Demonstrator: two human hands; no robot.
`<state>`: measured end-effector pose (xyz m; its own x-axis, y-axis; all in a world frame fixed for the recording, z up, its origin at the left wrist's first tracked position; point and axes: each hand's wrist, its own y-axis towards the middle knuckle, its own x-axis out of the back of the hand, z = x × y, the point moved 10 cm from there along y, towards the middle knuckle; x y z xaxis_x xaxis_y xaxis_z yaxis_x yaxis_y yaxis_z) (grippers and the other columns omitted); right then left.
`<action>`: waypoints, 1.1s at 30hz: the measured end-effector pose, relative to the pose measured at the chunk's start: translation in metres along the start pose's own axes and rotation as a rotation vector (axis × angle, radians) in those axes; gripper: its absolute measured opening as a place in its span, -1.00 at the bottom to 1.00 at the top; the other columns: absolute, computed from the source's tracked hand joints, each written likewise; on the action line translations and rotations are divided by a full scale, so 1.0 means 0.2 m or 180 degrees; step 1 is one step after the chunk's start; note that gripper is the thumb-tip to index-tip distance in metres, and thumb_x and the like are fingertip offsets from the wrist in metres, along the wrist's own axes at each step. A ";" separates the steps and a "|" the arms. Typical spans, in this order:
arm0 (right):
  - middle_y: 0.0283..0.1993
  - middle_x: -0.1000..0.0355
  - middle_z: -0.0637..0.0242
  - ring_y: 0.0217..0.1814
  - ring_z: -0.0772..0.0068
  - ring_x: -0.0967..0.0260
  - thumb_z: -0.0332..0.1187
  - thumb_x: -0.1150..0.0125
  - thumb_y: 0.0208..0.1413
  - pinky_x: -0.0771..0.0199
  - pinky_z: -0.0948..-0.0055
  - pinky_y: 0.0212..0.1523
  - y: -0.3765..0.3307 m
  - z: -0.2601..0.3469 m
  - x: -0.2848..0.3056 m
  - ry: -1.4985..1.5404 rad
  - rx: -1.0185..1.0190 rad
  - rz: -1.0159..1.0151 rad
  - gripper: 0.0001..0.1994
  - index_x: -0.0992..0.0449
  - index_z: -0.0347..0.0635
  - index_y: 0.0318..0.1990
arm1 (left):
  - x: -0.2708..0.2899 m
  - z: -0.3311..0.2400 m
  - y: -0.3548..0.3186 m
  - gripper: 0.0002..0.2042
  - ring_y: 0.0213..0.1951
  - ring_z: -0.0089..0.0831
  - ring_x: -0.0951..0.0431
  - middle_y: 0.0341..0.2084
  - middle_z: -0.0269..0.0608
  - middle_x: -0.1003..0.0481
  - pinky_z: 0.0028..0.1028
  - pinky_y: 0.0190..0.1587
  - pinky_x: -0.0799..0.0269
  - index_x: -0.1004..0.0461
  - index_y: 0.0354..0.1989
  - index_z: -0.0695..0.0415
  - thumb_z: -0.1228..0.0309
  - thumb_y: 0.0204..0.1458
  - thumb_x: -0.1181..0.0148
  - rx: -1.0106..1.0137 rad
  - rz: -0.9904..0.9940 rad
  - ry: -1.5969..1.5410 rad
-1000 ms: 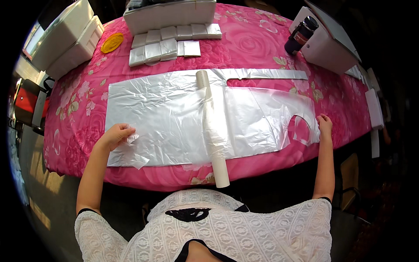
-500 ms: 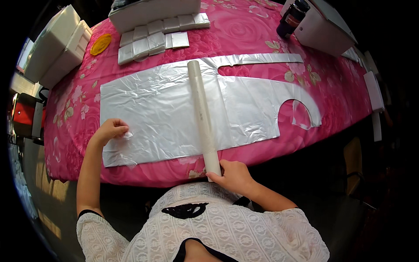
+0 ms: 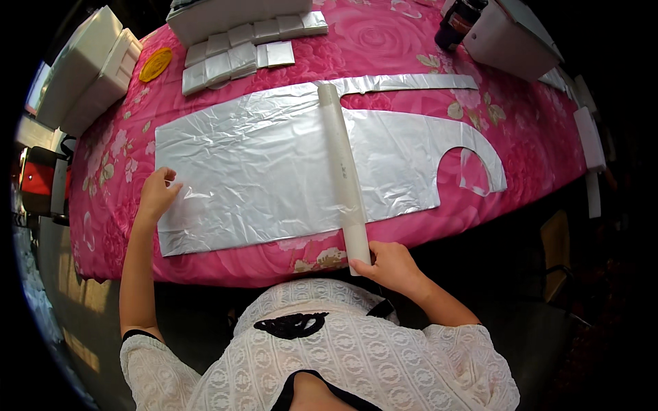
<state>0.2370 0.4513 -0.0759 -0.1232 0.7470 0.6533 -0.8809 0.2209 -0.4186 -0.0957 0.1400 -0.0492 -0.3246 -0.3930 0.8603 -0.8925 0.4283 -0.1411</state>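
Shifts tube (image 3: 345,164) rightward across plastic apron (image 3: 253,164), gripping its lower-centre end in nearer right hand (image 3: 393,266), lengthwise toward upper centre, with grip unclear in left hand (image 3: 157,197).

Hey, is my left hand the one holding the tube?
No, your right hand holds the tube near its lower end, while your left hand is by the sheet's left edge.

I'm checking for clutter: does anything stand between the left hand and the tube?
Nothing visible stands between the left hand and the tube; only the wrinkled plastic sheet lies spread across that stretch. The right hand holds the tube's near end.
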 end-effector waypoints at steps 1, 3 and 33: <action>-0.55 -0.43 0.09 -0.48 0.06 -0.41 0.01 -0.16 -0.12 -0.38 0.22 -0.42 0.00 0.00 0.00 0.0021 -0.0016 0.0015 -0.57 -0.49 -0.28 -0.45 | 0.05 -0.21 -0.04 -0.78 -0.25 -0.27 -0.46 -0.31 -0.17 -0.47 -0.41 -0.19 -0.36 -0.41 -0.25 0.24 0.52 -0.12 -0.15 -0.0571 -0.0577 0.0441; -0.54 -0.44 0.10 -0.47 0.08 -0.42 0.01 -0.16 -0.12 -0.39 0.24 -0.41 -0.01 -0.01 0.02 0.0060 -0.0116 0.0026 -0.57 -0.50 -0.27 -0.42 | -0.02 -0.66 -0.12 -0.74 -0.10 -0.13 -0.40 -0.16 -0.09 -0.42 -0.33 -0.03 -0.29 -0.38 -0.18 0.25 0.58 -0.11 -0.09 -0.1437 -0.1042 0.0359; -0.10 -0.34 0.12 -0.06 0.29 -0.35 -0.10 -0.01 0.11 -0.38 0.40 -0.04 1.29 0.08 0.51 0.4342 -0.0426 -0.0094 -0.51 -0.24 -0.39 -0.01 | -0.94 -1.34 -0.25 -0.45 0.28 0.02 0.09 0.21 0.24 0.03 -0.14 0.28 0.21 0.02 0.18 0.47 0.45 -0.01 0.17 -0.1803 -0.0053 0.0239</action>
<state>-0.0091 0.5742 -0.1075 0.5066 0.7427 -0.4379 -0.8153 0.2474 -0.5236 0.0942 0.4099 -0.0722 -0.2702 -0.3533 0.8956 -0.5834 0.8001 0.1396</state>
